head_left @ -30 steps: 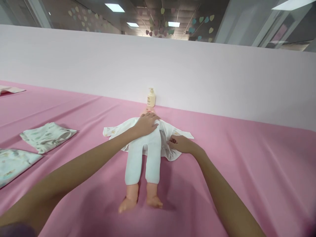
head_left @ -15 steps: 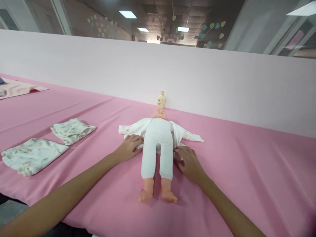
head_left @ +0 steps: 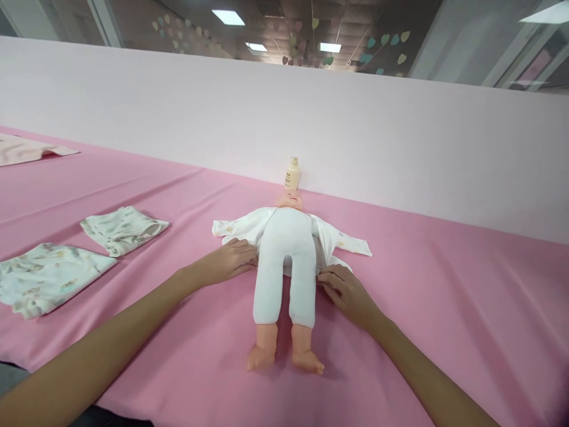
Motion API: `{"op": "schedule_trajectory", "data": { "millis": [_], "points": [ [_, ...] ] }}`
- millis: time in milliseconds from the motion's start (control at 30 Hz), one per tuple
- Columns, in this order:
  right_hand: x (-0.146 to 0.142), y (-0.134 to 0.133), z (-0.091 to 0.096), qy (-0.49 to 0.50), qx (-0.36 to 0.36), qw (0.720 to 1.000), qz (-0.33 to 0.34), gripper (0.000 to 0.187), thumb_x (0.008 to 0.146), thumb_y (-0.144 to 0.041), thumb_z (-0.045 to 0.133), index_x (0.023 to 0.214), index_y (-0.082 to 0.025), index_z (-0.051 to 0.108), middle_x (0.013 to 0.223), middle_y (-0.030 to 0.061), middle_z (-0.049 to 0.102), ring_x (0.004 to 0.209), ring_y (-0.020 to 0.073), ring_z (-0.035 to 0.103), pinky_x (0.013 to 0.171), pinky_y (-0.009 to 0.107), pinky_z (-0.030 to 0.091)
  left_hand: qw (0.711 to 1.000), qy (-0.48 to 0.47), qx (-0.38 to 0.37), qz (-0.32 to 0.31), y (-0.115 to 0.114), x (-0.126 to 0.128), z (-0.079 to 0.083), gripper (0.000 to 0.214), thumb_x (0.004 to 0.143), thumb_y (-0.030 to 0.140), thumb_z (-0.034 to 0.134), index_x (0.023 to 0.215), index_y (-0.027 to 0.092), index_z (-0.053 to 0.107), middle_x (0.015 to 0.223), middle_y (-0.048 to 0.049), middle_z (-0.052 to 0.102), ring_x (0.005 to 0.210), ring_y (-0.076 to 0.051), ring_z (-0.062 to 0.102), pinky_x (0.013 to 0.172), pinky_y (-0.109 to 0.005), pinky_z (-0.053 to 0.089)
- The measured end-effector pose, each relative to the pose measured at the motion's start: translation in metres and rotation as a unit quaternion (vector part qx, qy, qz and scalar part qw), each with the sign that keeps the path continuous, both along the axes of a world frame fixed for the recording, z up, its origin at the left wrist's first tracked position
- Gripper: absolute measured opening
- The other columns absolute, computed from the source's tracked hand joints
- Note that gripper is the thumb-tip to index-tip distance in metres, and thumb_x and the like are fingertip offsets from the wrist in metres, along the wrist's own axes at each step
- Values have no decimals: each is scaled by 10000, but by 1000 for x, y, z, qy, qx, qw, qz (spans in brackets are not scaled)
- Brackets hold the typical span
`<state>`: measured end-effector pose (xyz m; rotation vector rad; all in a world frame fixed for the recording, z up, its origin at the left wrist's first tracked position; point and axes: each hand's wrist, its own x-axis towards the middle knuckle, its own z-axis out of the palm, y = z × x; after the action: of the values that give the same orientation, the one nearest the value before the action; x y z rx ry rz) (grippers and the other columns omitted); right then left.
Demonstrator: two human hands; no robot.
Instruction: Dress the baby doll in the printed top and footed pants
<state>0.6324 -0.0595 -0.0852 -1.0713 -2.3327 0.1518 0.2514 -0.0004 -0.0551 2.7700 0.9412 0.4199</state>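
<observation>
A baby doll [head_left: 288, 237] with a white cloth body lies on its back, its feet toward me. A white baby shirt [head_left: 348, 241] with a small print is on its arms, the sleeves spread out sideways and the front open. Beside the doll's left-of-view hip, my left hand [head_left: 237, 258] has its fingers closed on the shirt's lower edge. On the opposite side my right hand [head_left: 347, 292] pinches the lower edge near the other hip. The fingertips of both hands are partly hidden against the cloth and the doll.
A pump bottle [head_left: 292, 174] stands behind the doll's head against the white wall [head_left: 400, 148]. Two folded printed garments [head_left: 127, 230] lie to the left on the pink sheet [head_left: 186, 367]. Farther off at the left edge is a pale pink cloth [head_left: 31, 149].
My right hand has shifted slightly right, and the shirt's edge beside it is spread farther out. My left hand stays at its side of the doll. The view has tilted a little.
</observation>
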Motion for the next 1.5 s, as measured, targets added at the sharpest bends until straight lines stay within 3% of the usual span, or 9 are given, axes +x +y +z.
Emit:
{"op": "schedule_trajectory", "data": {
  "millis": [300,467,667,800,867,1000,1133,1267,1500],
  "points": [
    [-1,2,-1,6,-20,1000,12,128,984,-213,585,1011,-279,692,1077,78,704,940,259,642,825,457,555,1000,-9,20,-8,-4,2,-4,173,1063,308,484,1000,238,629,1027,-52,696,980,-237,571,943,-398,411],
    [-2,-4,5,41,-61,997,-5,145,1051,-314,548,1049,-287,691,1076,70,707,932,244,645,787,418,560,999,-36,41,5,-4,0,-8,171,1051,314,492,1024,245,646,1090,-48,709,1005,-242,585,941,-409,411],
    [15,5,-4,119,-9,974,-193,217,1048,-428,537,1132,-270,661,1055,69,709,889,248,626,787,416,540,969,-116,86,198,15,-16,-24,307,1053,480,474,1131,245,656,1218,-75,712,1128,-296,597,1033,-475,423],
    [52,19,-15,86,80,948,-294,278,962,-368,563,1191,-223,628,1175,122,689,1081,325,606,992,513,501,923,-108,106,353,41,-46,-43,406,1008,448,461,1281,200,631,1331,-142,665,1207,-358,568,1056,-526,434],
    [76,29,-18,58,105,938,-325,387,922,-351,574,1278,-205,610,1270,152,663,1193,365,578,1072,554,458,912,-86,111,385,56,-63,-50,510,976,453,473,1388,175,587,1421,-170,621,1298,-387,530,1080,-539,425],
    [114,61,-19,16,84,946,-313,559,906,-404,585,1426,-201,563,1436,161,615,1348,381,528,1160,562,404,946,-30,72,316,85,-80,-48,634,923,542,521,1475,232,562,1504,-122,606,1405,-384,495,1121,-512,413],
    [122,95,-16,-12,6,969,-246,586,945,-550,587,1437,-231,595,1454,142,638,1351,375,555,1138,529,433,962,1,60,267,108,-69,-35,591,919,615,517,1390,279,640,1427,-84,678,1333,-360,577,1087,-476,431],
    [114,104,-16,3,0,973,-231,529,961,-652,582,1332,-288,679,1294,102,720,1194,351,632,1037,498,474,952,10,83,296,123,-53,-35,489,969,504,448,1329,254,664,1304,-118,727,1214,-351,633,1029,-483,448],
    [109,96,-14,24,-16,968,-249,558,908,-710,645,1230,-257,694,1195,100,716,1117,339,611,950,470,484,934,-6,110,339,131,-49,-52,473,1006,464,404,1368,262,632,1362,-128,679,1254,-370,577,1023,-506,429]
  ]
}}
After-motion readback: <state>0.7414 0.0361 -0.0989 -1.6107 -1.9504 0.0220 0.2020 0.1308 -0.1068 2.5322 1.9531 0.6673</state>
